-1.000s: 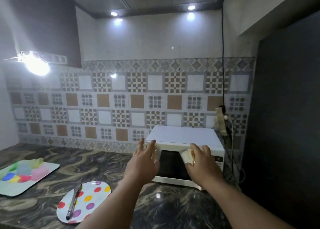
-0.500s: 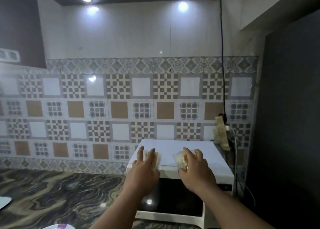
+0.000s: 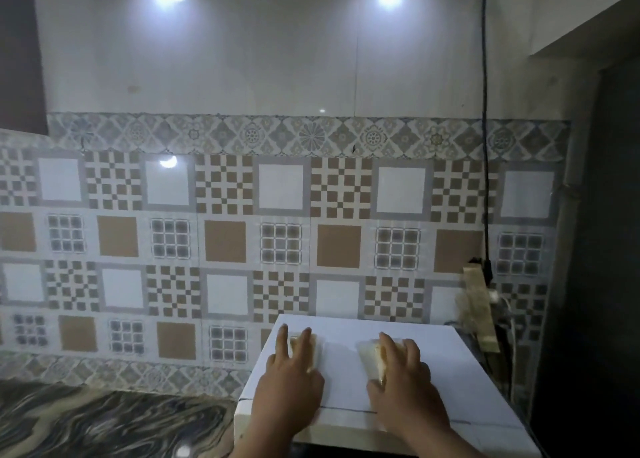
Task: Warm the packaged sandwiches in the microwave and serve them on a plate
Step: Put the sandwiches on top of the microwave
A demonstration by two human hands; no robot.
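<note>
A white microwave (image 3: 450,381) stands on the counter at the lower right, and only its flat top and upper front edge show. My left hand (image 3: 289,385) lies over one clear-wrapped packaged sandwich (image 3: 313,350) on the left part of the microwave top. My right hand (image 3: 405,388) holds a second packaged sandwich (image 3: 369,357) down on the top, a little to the right. Both packs rest on the white surface, partly hidden under my fingers. The microwave door is out of view below.
A dark marbled countertop (image 3: 104,423) runs to the left. A patterned tile wall (image 3: 225,243) stands behind. A black cable (image 3: 485,146) drops to a socket strip (image 3: 479,315) at the right. A tall dark panel (image 3: 595,284) closes off the right side.
Both hands carried the sandwiches up from in front of the microwave door onto its top. The view closed in and tilted up, so the plate and tray on the counter left the frame.
</note>
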